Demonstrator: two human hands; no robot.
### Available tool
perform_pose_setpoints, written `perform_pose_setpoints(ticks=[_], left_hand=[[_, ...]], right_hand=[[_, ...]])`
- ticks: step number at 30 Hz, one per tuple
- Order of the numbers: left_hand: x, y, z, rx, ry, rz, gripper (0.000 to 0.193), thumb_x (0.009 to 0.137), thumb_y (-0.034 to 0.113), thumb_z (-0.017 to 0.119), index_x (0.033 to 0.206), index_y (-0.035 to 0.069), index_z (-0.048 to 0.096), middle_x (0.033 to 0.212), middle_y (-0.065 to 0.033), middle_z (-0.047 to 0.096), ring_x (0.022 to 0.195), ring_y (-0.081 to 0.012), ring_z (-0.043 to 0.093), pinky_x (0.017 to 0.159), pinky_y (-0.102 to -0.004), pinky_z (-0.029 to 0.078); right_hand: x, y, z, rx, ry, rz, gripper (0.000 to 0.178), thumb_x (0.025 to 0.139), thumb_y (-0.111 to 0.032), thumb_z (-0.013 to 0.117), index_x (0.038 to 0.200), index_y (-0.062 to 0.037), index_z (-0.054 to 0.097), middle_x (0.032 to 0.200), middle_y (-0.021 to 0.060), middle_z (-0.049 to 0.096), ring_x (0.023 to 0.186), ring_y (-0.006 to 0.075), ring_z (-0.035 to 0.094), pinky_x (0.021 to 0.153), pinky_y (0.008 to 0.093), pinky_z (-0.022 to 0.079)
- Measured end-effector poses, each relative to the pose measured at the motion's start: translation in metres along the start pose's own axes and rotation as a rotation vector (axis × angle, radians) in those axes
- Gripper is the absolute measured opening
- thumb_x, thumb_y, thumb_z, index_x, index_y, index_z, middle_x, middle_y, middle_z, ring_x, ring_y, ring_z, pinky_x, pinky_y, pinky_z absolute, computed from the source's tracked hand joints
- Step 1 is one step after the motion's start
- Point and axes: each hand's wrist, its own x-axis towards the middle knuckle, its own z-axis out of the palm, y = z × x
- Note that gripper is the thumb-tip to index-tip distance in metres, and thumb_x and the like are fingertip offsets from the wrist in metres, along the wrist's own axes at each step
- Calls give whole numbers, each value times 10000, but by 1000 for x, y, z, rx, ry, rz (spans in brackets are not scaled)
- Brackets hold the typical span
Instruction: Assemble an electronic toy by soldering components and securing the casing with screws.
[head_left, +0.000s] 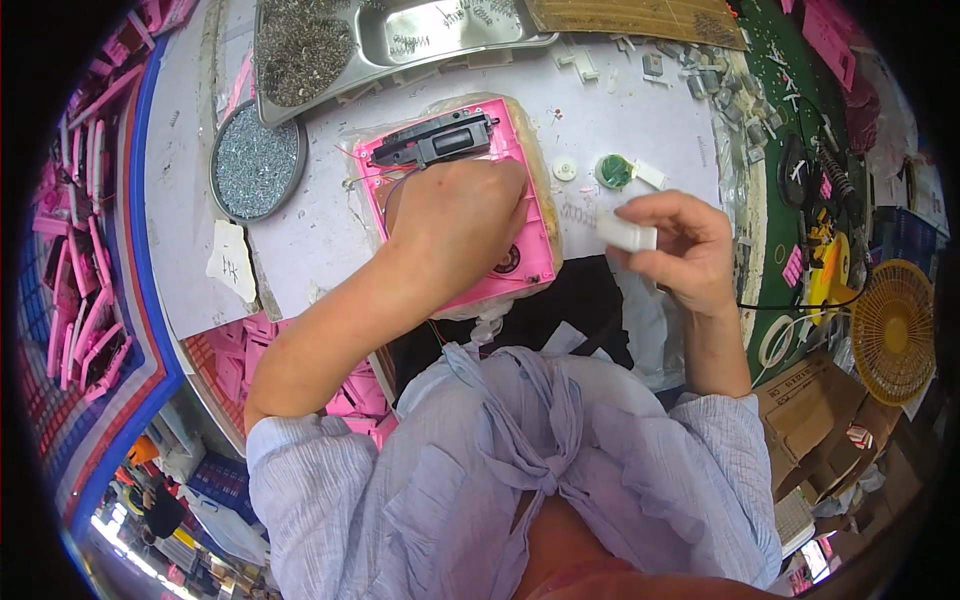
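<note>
At 12 o'clock in the head view lay the pink casing (540, 228), left hand (458, 210) over it; its fingers were hidden, so grip and opening could not be told. At 2 o'clock the right hand (697, 245), nearly closed, pinched a white plastic part (630, 235) between thumb and fingers. Hazards: a loose pinch could have dropped the part — a brush, scattered the adjacent coil spring (577, 212). Count: one casing, one black mechanism (435, 141), one held part, one adjacent spring, one white disc (565, 168), one green round piece (612, 172). Metal bits (255, 165), 10 o'clock: uncountable.
</note>
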Motion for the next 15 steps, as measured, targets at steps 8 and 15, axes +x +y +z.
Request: perform_pose_setpoints(ticks=[8,15], left_hand=[[-8,1,3,-193,109,-61,113,859,132,749,899,42,694,742,-103,699,660,-267,700,618,-369,547],[-36,-16,-10,-503,312,-101,100,881,60,716,947,24,649,758,-83,680,624,-202,678,570,-341,518]], right_hand=[[23,2,0,-631,-24,-52,325,848,38,759,1157,85,669,1095,156,722,991,234,726,919,338,560],[41,-4,9,-970,-117,-413,297,747,-82,824,1035,-54,758,974,72,693,864,221,621,756,335,526]])
